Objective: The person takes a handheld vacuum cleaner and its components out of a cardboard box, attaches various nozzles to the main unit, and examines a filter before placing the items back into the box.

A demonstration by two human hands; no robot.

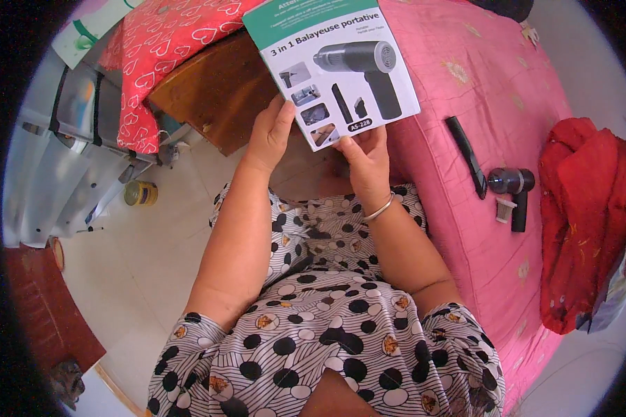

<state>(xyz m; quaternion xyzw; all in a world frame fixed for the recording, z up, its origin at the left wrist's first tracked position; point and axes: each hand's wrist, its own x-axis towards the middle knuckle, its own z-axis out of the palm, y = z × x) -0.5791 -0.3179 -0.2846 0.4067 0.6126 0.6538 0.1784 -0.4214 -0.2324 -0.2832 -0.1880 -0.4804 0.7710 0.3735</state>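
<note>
Between my two hands is a green and white cardboard box [341, 69], printed with a picture of a handheld vacuum cleaner. My left hand [273, 132] grips its lower left edge. Thumb on the front face, my right hand [366, 160] holds the bottom edge; its other fingers are partly hidden behind the box. To the right, on the pink bedspread, lie a dark handheld vacuum cleaner [518, 182], a long black nozzle [467, 156] and a small pale cup-shaped filter [506, 210]. Neither hand touches these.
The pink quilted bedspread [459, 229] covers the bed at right, with a red cloth [581, 215] at its far side. A wooden panel [219, 83] stands beyond my knees, partly under a red heart-patterned cloth [181, 42]. On the tiled floor sits a yellow tin [140, 193].
</note>
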